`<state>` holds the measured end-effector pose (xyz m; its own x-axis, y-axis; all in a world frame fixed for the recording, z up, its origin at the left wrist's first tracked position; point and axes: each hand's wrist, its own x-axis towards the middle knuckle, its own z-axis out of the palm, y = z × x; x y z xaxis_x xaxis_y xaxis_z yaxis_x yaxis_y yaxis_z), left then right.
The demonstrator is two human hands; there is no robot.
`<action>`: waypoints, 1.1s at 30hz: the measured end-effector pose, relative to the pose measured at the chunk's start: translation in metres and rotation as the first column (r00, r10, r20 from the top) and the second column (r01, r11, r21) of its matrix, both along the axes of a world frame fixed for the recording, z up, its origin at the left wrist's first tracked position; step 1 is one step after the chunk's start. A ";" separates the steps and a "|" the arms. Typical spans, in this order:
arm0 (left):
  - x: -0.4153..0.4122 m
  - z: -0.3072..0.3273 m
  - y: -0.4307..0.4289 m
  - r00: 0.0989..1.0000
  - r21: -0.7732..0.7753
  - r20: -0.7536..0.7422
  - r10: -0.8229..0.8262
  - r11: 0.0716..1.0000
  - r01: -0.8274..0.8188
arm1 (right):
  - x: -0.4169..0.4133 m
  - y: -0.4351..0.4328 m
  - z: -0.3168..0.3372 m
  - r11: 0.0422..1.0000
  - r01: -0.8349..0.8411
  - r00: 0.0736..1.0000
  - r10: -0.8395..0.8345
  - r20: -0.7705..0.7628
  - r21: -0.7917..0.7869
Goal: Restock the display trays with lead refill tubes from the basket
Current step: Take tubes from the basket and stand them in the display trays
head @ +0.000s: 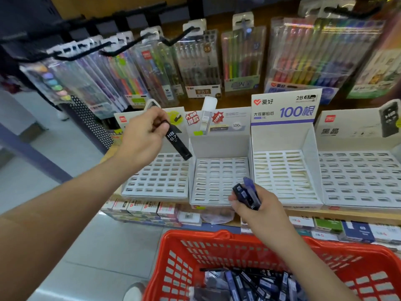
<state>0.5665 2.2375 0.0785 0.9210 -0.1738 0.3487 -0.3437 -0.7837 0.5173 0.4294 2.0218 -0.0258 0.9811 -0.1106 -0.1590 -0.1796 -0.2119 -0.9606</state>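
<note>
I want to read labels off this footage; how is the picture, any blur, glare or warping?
Head view: wide-angle warping bows the hanging pen packs, which are soft with glare on the plastic; the black tube in the left hand reads HB 0.7 clearly; the tubes in the right hand and the red basket are slightly smeared; lighting even, shadows faint.

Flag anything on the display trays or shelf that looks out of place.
The third tray from the left has crooked, uneven slot rows toward its front, unlike its neighbours' straight grids; its insert may be bent. A crumpled clear wrapper lies loose among the boxes below the second tray.
</note>
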 end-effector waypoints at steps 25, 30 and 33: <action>0.046 -0.048 0.025 1.000 0.150 -0.016 -0.001 0.989 0.003 | 0.054 0.076 -0.003 0.563 -0.340 0.871 0.491 -0.027 -0.753; 0.042 -0.048 0.026 0.997 0.184 -0.052 -0.055 0.981 0.064 | 0.065 0.083 0.002 0.418 -0.342 0.865 0.491 -0.108 -0.842; 0.042 -0.054 0.024 0.996 0.118 -0.091 -0.017 0.993 0.027 | 0.067 0.081 0.001 0.432 -0.337 0.871 0.480 -0.103 -0.837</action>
